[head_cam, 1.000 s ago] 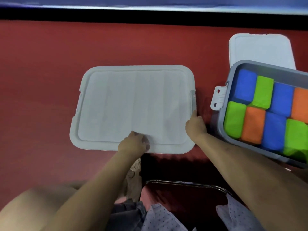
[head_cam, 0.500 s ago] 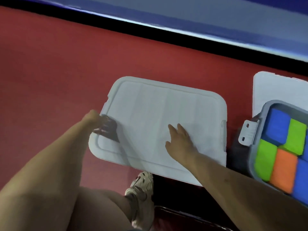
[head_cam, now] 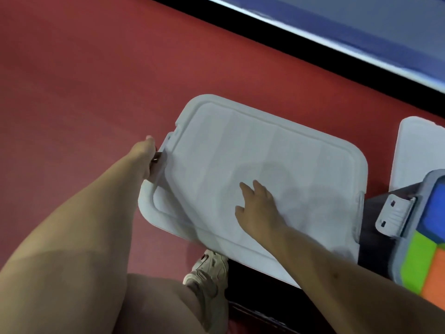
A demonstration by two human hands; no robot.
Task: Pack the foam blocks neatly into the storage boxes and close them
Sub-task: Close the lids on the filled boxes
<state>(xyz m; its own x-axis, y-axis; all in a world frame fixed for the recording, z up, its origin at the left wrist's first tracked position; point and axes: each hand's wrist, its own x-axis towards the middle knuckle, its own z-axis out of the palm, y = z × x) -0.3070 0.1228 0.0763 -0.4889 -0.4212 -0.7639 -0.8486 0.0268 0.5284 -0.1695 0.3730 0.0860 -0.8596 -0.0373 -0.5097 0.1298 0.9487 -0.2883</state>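
Lid-closing step, by my read: pale grey rectangular plastic lid (head_cam: 265,169) sits on the first storage box at frame centre, covering it fully, so the box body and any foam blocks inside are hidden. Right hand (head_cam: 258,208) lies flat on the lid's middle, fingers spread and straight, pressing down. Left hand (head_cam: 144,153) is at the lid's left edge, fingers curled at the grey side latch (head_cam: 166,150); whether they actually grip the latch or only touch it I cannot tell, blur there. Far-side latch on the lid's right edge looks down already, not certain.

Second open grey plastic storage box (head_cam: 407,237) at right edge of frame, with white flip latch (head_cam: 395,213) hanging open; blue, green and orange foam blocks (head_cam: 419,259) packed tight inside. Its white flat lid (head_cam: 419,150) lies on the red floor (head_cam: 72,80) behind it, upper right.

Next move likely: snap the left latch up over the lid rim while the right hand keeps the lid seated, then fetch the white lid for the second box. Needs firm downward pressure so the lid does not lift.

Pale sneaker (head_cam: 209,268) at lower centre, under the lid's near edge.
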